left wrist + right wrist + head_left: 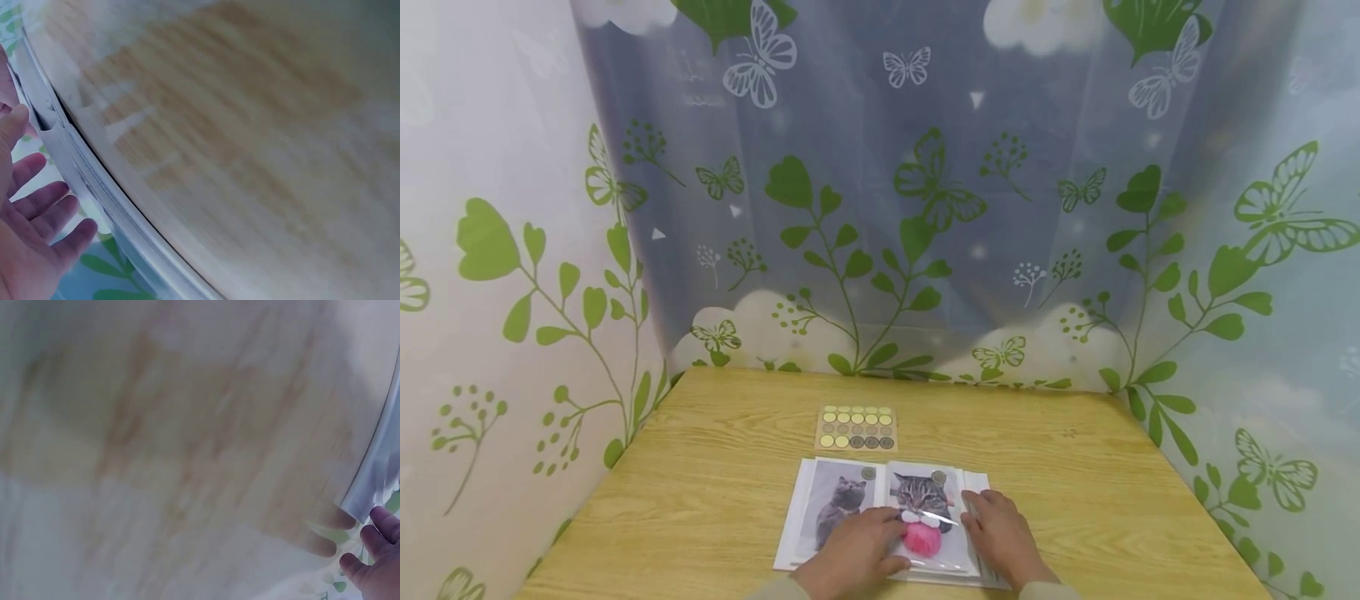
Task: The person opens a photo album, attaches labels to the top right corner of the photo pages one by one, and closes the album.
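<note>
Left hand [859, 554] over lower middle of open album [786, 537], fingers loose, apart. Right hand [1006, 537] at album's right edge, fingers slightly bent, apart. Album flat on wooden table [700, 483], gray-cat photo [847, 493] left, tabby photo [922, 492] right. Just beyond, card [856, 429] with round yellow and gray discs; leaf-patterned curtain [1037, 217] behind.

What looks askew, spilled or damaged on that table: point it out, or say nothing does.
Nothing looks spilled or damaged. One mild oddity: in the open album, a white edge juts out past the right-hand cat picture, near the right hand, so the layers look unevenly lined up.
</note>
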Action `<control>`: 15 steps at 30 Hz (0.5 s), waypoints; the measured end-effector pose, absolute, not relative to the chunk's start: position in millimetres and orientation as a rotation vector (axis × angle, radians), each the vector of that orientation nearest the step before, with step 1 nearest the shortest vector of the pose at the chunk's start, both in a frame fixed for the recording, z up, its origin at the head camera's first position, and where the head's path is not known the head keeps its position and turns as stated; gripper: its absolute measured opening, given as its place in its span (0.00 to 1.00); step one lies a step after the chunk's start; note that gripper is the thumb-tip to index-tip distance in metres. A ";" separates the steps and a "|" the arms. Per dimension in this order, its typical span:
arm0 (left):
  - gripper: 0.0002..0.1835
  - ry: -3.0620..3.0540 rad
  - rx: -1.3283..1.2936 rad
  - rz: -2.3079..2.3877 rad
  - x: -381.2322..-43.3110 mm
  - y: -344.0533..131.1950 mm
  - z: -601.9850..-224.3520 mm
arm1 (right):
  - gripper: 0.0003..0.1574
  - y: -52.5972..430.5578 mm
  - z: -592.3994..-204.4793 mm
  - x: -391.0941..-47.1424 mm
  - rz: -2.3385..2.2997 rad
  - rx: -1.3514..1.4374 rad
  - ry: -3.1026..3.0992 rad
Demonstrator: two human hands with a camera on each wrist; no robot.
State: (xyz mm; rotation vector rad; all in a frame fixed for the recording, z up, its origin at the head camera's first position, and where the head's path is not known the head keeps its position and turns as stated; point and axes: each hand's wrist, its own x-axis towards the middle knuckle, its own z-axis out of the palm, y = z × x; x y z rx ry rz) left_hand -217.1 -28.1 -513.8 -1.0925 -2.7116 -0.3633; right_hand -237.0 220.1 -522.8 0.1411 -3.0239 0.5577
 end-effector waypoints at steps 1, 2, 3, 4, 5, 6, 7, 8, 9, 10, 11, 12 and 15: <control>0.22 -2.700 -1.106 -0.334 -217.4 -27.7 -513.3 | 0.24 220.1 -522.7 -237.2 0.556 0.146 -3.022; 0.21 -2.688 -1.122 -0.296 -217.7 -27.2 -512.7 | 0.24 220.2 -522.9 -237.2 0.557 0.143 -3.021; 0.19 -2.670 -1.143 -0.248 -218.3 -26.2 -512.0 | 0.24 220.2 -522.7 -237.1 0.559 0.140 -3.021; 0.17 -2.639 -1.167 -0.190 -218.6 -25.1 -511.6 | 0.24 220.2 -522.8 -237.1 0.562 0.134 -3.025; 0.15 -2.602 -1.195 -0.131 -219.1 -23.6 -511.1 | 0.24 220.1 -522.7 -237.1 0.563 0.133 -3.028; 0.13 -2.557 -1.224 -0.064 -219.4 -21.9 -511.0 | 0.24 220.1 -522.3 -236.9 0.562 0.140 -3.026; 0.10 -2.500 -1.251 0.003 -219.9 -19.8 -511.2 | 0.24 220.1 -521.8 -236.4 0.562 0.148 -3.023; 0.09 -2.443 -1.273 0.060 -219.9 -17.5 -511.4 | 0.24 220.1 -521.7 -235.9 0.564 0.154 -3.017; 0.08 -2.389 -1.287 0.098 -219.7 -14.9 -511.6 | 0.23 220.2 -521.2 -235.3 0.560 0.170 -3.007; 0.09 -2.344 -1.294 0.129 -219.3 -12.4 -512.2 | 0.23 220.4 -520.8 -234.7 0.558 0.185 -2.996; 0.10 -2.311 -1.297 0.150 -218.7 -9.9 -512.8 | 0.23 220.6 -520.5 -234.1 0.558 0.198 -2.983; 0.12 -2.285 -1.294 0.167 -218.0 -7.6 -513.4 | 0.23 220.7 -520.2 -233.6 0.557 0.208 -2.974; 0.16 -2.253 -1.256 0.189 -215.5 -1.4 -515.1 | 0.23 220.8 -520.3 -233.3 0.549 0.215 -2.968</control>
